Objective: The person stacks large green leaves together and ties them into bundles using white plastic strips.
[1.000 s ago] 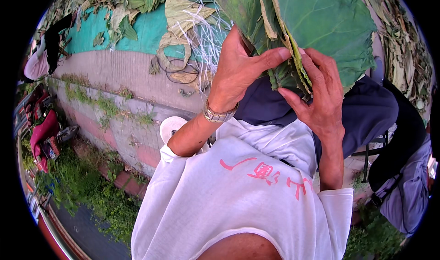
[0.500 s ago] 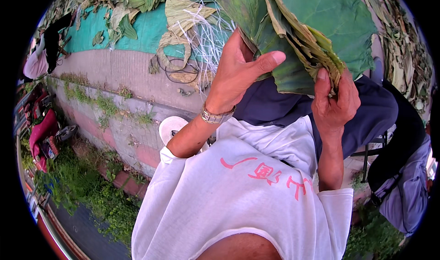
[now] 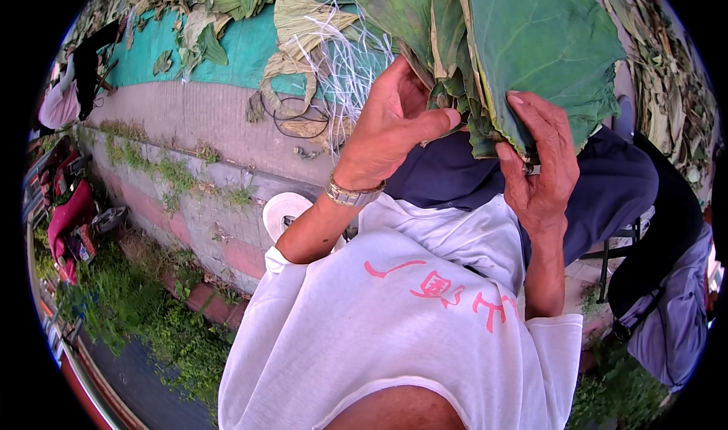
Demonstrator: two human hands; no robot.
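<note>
Gripped at its lower edge by left hand (image 3: 385, 140) and right hand (image 3: 544, 158), the leaf stack (image 3: 550, 54) sits at one o'clock, layered but apparently untied, white strings (image 3: 345, 72) lying loose at twelve.

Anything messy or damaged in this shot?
Two things. White strands lie in a loose tangle just beyond the left hand, partly over the green sheet, not bundled. The green leaf bundle at the hands has a ragged, uneven lower edge. Nothing looks spilled.

Green leaves (image 3: 550, 58) — cut off at the top — partly hide the left hand (image 3: 383, 138).
</note>
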